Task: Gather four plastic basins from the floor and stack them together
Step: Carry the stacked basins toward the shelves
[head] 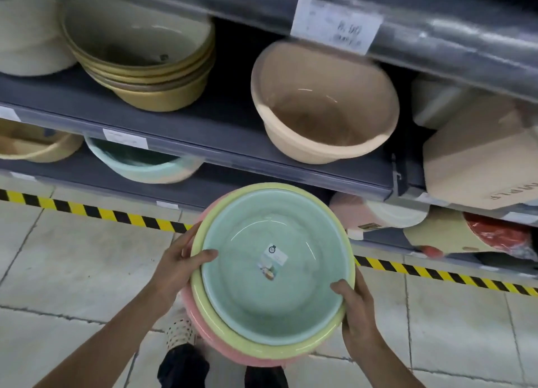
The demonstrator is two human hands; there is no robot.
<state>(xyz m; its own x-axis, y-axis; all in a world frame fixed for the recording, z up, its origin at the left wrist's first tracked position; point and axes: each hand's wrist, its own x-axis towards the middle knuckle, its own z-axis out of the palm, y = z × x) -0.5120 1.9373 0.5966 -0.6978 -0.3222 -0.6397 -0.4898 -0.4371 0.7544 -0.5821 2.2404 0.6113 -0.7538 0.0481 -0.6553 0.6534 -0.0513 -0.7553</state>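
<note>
I hold a nested stack of plastic basins in front of me, above the tiled floor. A green basin (pixel 262 259) with a small sticker inside sits on top, nested in a yellow basin (pixel 233 333), which sits in a pink basin (pixel 209 339). Only three colours show; anything below is hidden. My left hand (pixel 180 264) grips the stack's left rim, thumb over the green basin's edge. My right hand (pixel 356 310) grips the right rim the same way.
Grey shop shelves (pixel 221 143) stand ahead, holding a beige basin (pixel 323 105), a stack of tan basins (pixel 145 55), a pale green basin (pixel 139 163) and boxes at right. Yellow-black tape (pixel 93 211) runs along the floor. My feet are below the stack.
</note>
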